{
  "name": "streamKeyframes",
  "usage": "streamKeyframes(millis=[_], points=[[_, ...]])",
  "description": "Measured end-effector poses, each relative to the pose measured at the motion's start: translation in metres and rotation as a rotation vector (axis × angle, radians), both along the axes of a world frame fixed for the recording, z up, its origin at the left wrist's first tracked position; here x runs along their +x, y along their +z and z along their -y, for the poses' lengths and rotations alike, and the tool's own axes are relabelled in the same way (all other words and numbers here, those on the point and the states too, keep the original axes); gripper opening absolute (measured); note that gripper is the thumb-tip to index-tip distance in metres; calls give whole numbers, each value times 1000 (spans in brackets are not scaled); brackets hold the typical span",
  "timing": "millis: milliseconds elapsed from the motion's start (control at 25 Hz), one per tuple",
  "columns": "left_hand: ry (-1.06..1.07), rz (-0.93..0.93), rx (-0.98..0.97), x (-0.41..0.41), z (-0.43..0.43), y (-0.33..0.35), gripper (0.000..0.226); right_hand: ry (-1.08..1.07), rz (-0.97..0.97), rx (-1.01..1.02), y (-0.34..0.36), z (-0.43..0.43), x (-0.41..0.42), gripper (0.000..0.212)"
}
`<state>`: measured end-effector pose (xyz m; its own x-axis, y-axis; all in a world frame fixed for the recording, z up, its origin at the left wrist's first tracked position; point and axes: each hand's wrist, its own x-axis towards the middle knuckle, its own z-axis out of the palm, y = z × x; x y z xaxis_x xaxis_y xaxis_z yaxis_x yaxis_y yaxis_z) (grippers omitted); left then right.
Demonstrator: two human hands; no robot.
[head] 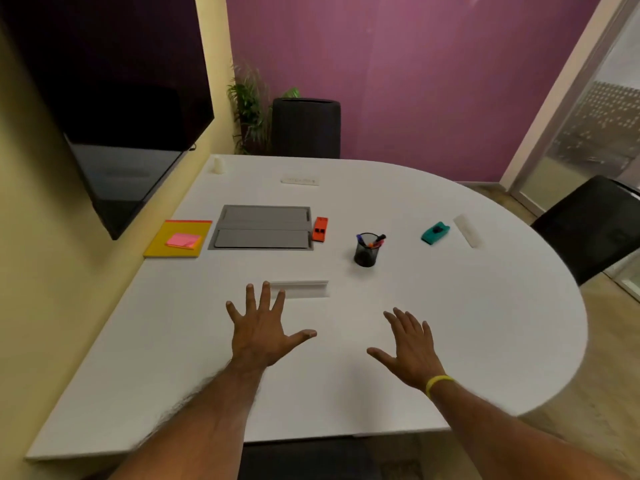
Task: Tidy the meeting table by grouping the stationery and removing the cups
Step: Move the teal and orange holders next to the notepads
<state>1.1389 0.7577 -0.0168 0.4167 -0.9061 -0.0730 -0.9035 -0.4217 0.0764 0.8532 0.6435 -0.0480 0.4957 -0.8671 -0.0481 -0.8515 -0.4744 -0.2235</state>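
Observation:
My left hand (263,327) and my right hand (410,344) hover flat with spread fingers over the near part of the white table (467,323), holding nothing. Beyond them stands a black mesh pen holder (367,252) with markers in it. An orange stapler (320,229) lies beside the grey cable hatch (263,227). A yellow notepad (178,239) with pink sticky notes (183,240) sits at the left edge. A teal eraser (435,232) and a white block (467,230) lie to the right. A small white cup (219,165) stands at the far left corner.
A white name-plate holder (304,289) lies just past my left fingertips, and another white strip (299,180) lies farther back. A dark screen (114,116) hangs on the left wall. Black chairs stand at the far side (306,128) and at the right (588,226).

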Motion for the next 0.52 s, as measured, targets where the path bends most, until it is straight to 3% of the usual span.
streamKeyframes(millis=[240, 520], points=[[-33, 0, -72, -103, 38, 26, 125, -47, 13, 0, 20, 14, -92, 92], [-72, -18, -45, -139, 108, 9, 124, -54, -5, 27, 11, 70, -119, 89]])
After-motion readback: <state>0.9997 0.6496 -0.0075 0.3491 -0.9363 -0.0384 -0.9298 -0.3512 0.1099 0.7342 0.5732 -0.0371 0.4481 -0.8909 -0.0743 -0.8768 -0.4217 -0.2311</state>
